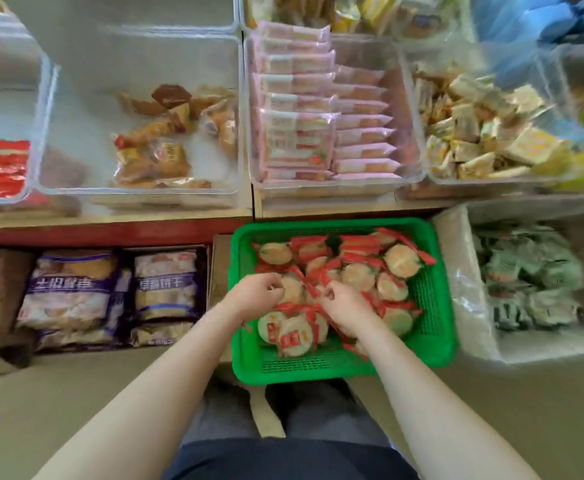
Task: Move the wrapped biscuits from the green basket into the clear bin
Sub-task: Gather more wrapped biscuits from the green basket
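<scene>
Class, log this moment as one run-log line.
stage: gathering | left hand: curled over wrapped biscuits | right hand: curled over wrapped biscuits | green basket: still full | grip: unclear

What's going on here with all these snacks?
A person is bent over a green basket full of round wrapped biscuits in red-and-clear wrappers. Both hands are down in the pile: the left hand and the right hand have curled fingers gathering packets near the middle. On the shelf above sit clear bins of other snacks, including one holding only a few brown packets. No biscuits look lifted out yet.
</scene>
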Tool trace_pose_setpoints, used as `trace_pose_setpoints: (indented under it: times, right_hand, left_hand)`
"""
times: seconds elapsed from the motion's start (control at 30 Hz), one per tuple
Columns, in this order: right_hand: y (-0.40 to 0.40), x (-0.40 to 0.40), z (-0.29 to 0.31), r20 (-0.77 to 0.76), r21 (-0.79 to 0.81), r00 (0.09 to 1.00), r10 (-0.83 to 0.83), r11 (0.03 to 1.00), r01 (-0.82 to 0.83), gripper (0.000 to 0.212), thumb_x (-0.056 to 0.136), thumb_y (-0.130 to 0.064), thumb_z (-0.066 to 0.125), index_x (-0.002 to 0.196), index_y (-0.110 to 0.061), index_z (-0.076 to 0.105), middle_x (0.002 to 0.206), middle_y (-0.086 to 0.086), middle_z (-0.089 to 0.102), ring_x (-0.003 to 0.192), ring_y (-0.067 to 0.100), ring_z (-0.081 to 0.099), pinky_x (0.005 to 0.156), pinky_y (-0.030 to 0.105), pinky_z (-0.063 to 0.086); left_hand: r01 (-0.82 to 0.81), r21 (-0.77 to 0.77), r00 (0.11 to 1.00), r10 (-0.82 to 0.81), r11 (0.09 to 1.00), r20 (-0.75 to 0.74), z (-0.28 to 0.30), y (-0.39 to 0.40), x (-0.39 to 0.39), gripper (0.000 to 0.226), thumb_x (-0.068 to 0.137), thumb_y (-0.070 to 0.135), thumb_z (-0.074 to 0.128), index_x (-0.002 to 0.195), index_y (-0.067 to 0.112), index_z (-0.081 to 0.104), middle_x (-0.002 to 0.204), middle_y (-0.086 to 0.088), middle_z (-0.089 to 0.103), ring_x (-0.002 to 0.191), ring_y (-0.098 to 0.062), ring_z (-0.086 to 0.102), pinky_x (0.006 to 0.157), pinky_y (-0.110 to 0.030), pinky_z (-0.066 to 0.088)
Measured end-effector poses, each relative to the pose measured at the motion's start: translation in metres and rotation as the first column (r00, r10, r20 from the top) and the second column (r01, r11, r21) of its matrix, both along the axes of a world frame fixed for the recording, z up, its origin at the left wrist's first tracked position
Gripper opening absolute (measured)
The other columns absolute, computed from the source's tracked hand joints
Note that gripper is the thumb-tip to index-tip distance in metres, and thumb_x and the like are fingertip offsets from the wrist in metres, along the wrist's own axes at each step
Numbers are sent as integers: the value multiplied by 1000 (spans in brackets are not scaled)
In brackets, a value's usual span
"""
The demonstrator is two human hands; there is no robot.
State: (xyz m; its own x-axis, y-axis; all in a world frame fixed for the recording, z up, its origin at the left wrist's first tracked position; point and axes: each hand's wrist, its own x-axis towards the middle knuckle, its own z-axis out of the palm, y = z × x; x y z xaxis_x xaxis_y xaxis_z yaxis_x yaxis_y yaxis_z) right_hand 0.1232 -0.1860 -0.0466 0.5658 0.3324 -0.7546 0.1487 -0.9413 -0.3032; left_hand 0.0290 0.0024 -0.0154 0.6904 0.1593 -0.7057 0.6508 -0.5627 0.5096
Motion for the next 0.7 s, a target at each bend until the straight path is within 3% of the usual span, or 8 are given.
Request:
trace_pose_setpoints:
  times: [0.07, 0.13, 0.2, 0.27, 0.4, 0.5, 0.6, 0.7]
  right_hand:
    - [-18, 2, -10, -98, -17, 994, 41, 999, -43, 39, 97, -34, 48, 131, -17, 54, 124, 7, 61, 95, 24, 59, 73, 33, 49]
    - [-25, -5, -20, -204, 11, 978, 54, 999, -53, 41, 98, -42, 48, 125, -12, 56, 120, 9, 63, 86, 19, 58, 72, 32, 48]
    - [-28, -16, -30, -259, -4, 965, 32, 999, -35, 42, 96, -41, 52, 125, -11, 52, 106, 7, 63, 80, 17, 56, 66, 32, 49]
    - [-29, -28, -38, -246, -9, 969, -36, 999, 35, 51, 91, -31, 59, 133, -11, 38, 104, 4, 59, 86, 20, 59, 66, 32, 50]
    - [-26, -46, -46, -189, 55, 964, -188, 978, 201, 62, 87, -35, 67, 129, -11, 28, 113, 4, 56, 99, 24, 61, 81, 42, 56]
    - [-25, -52, -50, -194, 104, 928, -319, 933, 343, 61, 85, -30, 73, 125, -13, 30, 119, 5, 56, 104, 22, 59, 89, 41, 54]
    - [-26, -49, -48, -331, 66, 825, -457, 861, 504, 68, 81, -33, 78, 132, -10, 39, 128, 4, 56, 114, 23, 56, 93, 37, 49]
    - [-32, -46, -45, -449, 49, 747, -490, 822, 568, 49, 86, -38, 72, 127, -15, 58, 127, 1, 61, 117, 24, 56, 100, 42, 47]
  left_hand:
    - [-64, -17, 996, 63, 998, -65, -15, -21, 0, 25, 92, 29, 51, 110, 20, 67, 111, -5, 68, 97, -23, 61, 74, -28, 45]
    - [-98, 6, 987, 98, 995, -131, -31, -40, -4, 30, 93, 28, 51, 118, 19, 64, 118, -8, 66, 102, -26, 61, 73, -27, 44]
    - [-80, 60, 977, 90, 995, -191, -47, -55, -11, 42, 92, 25, 50, 133, 17, 51, 133, -14, 54, 119, -31, 53, 91, -33, 46]
    - [-32, 170, 970, 72, 985, -232, -57, -66, -22, 56, 91, 25, 49, 145, 16, 34, 146, -20, 36, 131, -36, 39, 106, -46, 39]
    - [50, 235, 981, -4, 971, -192, -70, -73, -41, 80, 84, 28, 66, 150, 15, 22, 153, -17, 27, 134, -35, 34, 111, -45, 34]
    - [-19, 245, 988, 55, 969, -144, -77, -73, -47, 71, 80, 29, 71, 139, 12, 36, 135, -14, 47, 123, -32, 44, 104, -41, 40]
    - [-76, 191, 982, 106, 979, -154, -76, -71, -47, 65, 78, 27, 72, 132, 11, 40, 123, -14, 57, 113, -32, 54, 92, -40, 47]
    - [-183, 69, 967, 192, 981, -168, -70, -71, -46, 62, 77, 30, 75, 129, 18, 44, 105, -6, 60, 90, -26, 61, 75, -33, 48]
